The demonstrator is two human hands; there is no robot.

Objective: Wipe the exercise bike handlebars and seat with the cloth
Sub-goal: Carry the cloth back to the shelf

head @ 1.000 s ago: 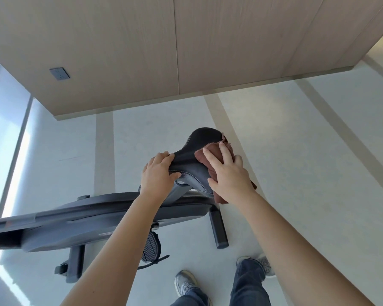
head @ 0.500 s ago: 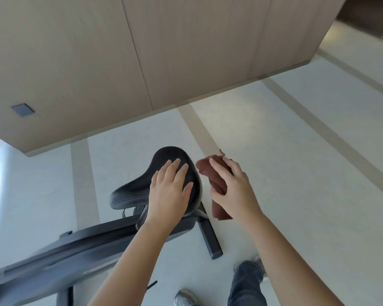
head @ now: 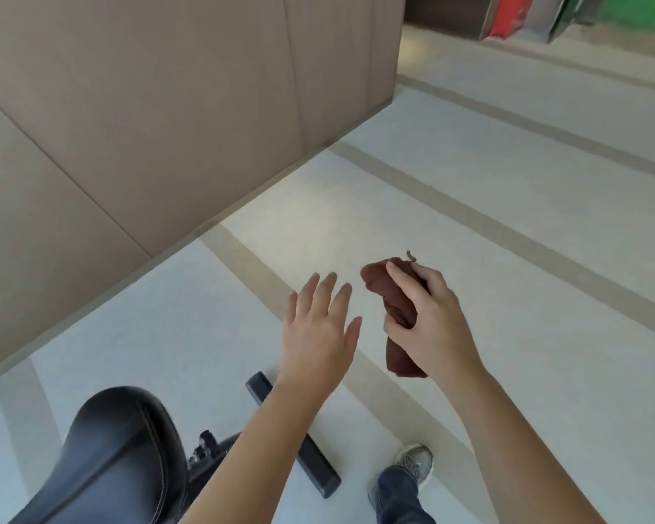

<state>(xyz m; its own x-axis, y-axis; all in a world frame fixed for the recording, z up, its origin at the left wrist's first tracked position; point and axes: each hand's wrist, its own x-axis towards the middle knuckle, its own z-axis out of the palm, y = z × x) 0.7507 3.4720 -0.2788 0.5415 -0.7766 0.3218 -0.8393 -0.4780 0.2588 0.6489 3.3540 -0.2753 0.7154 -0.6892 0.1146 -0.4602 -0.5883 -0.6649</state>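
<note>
Your left hand (head: pixel 318 329) hangs in the air with its fingers straight and spread, holding nothing; it touches neither the seat nor the cloth. Your right hand (head: pixel 433 327) is just beside it, fingers and thumb curled round a bunched reddish-brown cloth (head: pixel 377 279); one end of the cloth bulges out past your fingertips and the other end hangs below your palm. Both hands are over the pale floor (head: pixel 488 206) with its beige stripes. The black bike seat (head: pixel 118 459) lies at the lower left, apart from both hands, a line of stitching running along its top; beside it the bike's black floor bar (head: pixel 314 463) passes under your left forearm. Your grey trainer (head: pixel 415 461) and a jeans leg (head: pixel 398 499) show near the bar's end; wood-panelled wall (head: pixel 148 126) fills the upper left.
</note>
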